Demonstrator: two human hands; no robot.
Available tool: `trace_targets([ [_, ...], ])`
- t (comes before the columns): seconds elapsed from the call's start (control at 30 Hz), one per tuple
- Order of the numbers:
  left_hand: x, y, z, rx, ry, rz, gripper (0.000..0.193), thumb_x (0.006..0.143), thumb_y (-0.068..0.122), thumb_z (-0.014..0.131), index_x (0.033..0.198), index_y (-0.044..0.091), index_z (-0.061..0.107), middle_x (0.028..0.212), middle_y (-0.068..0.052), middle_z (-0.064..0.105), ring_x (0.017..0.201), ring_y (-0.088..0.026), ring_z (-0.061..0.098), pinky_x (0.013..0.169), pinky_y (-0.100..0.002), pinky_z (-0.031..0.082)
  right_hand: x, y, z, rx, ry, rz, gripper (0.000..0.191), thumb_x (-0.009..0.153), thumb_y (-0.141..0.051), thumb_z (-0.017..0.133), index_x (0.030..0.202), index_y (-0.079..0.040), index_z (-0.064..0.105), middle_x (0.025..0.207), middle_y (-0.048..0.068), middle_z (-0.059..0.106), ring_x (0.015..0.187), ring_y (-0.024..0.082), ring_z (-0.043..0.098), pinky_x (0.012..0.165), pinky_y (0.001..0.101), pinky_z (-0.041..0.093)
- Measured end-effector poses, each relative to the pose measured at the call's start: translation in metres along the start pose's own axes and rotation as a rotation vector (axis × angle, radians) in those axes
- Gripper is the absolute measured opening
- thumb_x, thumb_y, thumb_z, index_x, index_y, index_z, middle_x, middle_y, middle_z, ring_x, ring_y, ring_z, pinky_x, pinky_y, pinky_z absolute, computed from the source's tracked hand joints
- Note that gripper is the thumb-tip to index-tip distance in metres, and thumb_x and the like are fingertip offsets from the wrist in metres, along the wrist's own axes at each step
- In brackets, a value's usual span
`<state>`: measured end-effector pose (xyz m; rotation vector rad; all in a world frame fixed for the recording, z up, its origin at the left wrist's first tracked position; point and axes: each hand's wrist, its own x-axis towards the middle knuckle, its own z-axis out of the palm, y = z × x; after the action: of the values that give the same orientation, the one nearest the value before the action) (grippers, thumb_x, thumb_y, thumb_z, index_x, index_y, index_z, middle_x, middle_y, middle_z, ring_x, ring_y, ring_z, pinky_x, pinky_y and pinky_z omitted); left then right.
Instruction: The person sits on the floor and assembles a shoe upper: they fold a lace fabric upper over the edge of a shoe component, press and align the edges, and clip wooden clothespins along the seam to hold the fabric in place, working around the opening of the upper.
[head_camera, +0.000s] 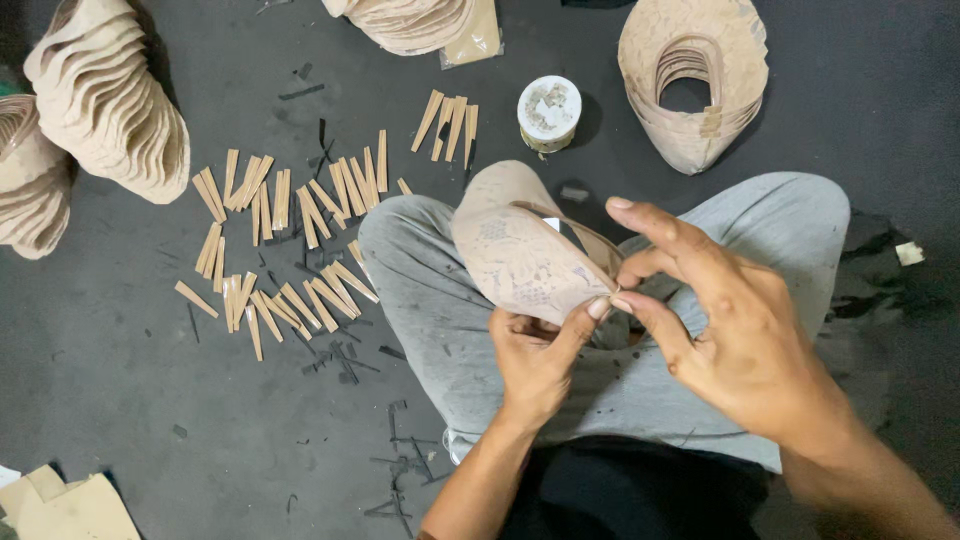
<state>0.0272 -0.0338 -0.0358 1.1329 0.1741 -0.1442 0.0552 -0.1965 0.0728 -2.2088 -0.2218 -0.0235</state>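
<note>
My left hand (537, 355) holds a beige lace shoe upper (520, 250) from below, over my grey-trousered lap, its thumb pressing the piece's near edge. My right hand (715, 320) pinches that same edge with thumb and forefinger, right beside the left thumb, the other fingers spread. A tan strap runs along the inside of the curved piece.
Several tan strips (280, 240) lie scattered on the dark floor to the left, more strips (448, 122) farther back. A small white tub (549, 110) stands beyond my knees. Stacks of beige uppers sit at far left (105, 95), top middle (415, 20) and top right (695, 75). Black scraps litter the floor.
</note>
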Motion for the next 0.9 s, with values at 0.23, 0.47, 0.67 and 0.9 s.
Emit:
trace_targets([
  [0.23,0.017,-0.001,-0.002,-0.368,-0.023,0.01,0.04,0.087,-0.006,0.076,0.125,-0.004,0.062,0.112,-0.007,0.072,0.1,-0.015,0.071,0.089,-0.028,0.057,-0.004,0.04,0.003,0.393,0.179,-0.035,0.073,0.097,-0.014,0.067,0.161,-0.012,0.031,0.128,0.01,0.067,0.121,0.024,0.066,0.115,0.0482,0.048],
  [0.47,0.024,-0.01,-0.002,-0.571,-0.106,-0.042,0.05,0.085,-0.003,0.079,0.13,0.001,0.057,0.117,-0.006,0.07,0.103,-0.015,0.069,0.088,-0.027,0.054,0.002,0.123,0.05,1.491,0.431,0.772,0.046,0.097,-0.02,0.063,0.139,-0.007,0.05,0.114,0.012,0.065,0.107,0.027,0.066,0.097,0.0454,0.054],
  [0.67,0.026,-0.004,0.005,-0.572,-0.224,-0.051,0.061,0.086,0.01,0.085,0.137,0.004,0.051,0.124,-0.005,0.066,0.115,-0.017,0.067,0.108,-0.038,0.058,-0.002,0.142,0.03,1.65,0.38,0.373,0.025,0.112,-0.006,0.067,0.134,-0.001,0.056,0.117,0.013,0.065,0.098,0.018,0.067,0.085,0.0319,0.053],
  [0.9,0.023,-0.002,-0.004,-0.426,-0.261,-0.085,0.054,0.112,0.03,0.051,0.146,-0.012,0.047,0.136,-0.019,0.063,0.121,-0.028,0.067,0.099,-0.046,0.06,-0.022,0.084,-0.021,0.772,0.429,-0.049,0.049,0.105,-0.008,0.063,0.15,-0.002,0.044,0.128,0.017,0.065,0.095,0.02,0.072,0.073,0.033,0.06],
])
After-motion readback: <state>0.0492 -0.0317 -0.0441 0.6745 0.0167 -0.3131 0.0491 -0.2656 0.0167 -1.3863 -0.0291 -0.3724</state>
